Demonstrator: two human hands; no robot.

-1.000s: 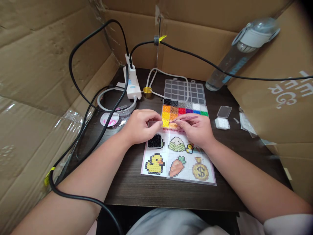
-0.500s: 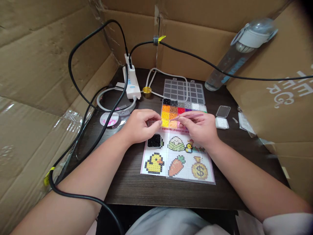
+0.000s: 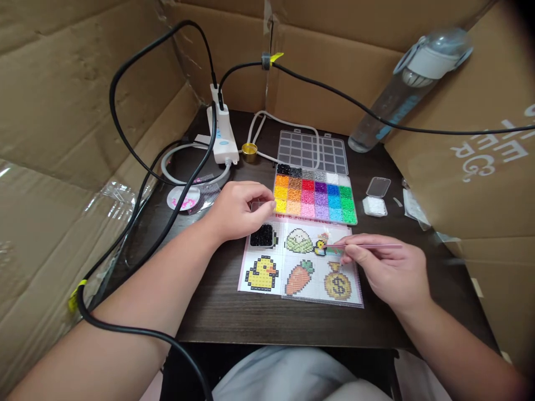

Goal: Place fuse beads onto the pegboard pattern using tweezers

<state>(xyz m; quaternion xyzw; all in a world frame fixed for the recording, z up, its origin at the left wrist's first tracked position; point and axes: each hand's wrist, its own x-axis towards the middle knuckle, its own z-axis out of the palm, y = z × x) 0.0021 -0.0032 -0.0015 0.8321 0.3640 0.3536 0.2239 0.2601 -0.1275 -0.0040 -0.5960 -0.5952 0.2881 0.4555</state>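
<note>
Pinching the pink tweezers (image 3: 368, 245) between thumb and fingers, my right hand (image 3: 393, 273) rests low on the desk (image 3: 234, 317) so the tips stay steady over the small duck figure on the clear pegboard (image 3: 321, 278), which lies over the pattern sheet (image 3: 261, 273) so the pictures show through. Whether a bead sits in the tips I cannot tell; they are too fine. My left hand (image 3: 238, 210) curls, fingers closed on a small clear box by the black beads (image 3: 262, 235), its front hidden under my knuckles. Beyond lies the open bead tray (image 3: 314, 197), colours within reach, then the water bottle (image 3: 401, 83) against the cardboard.
</note>
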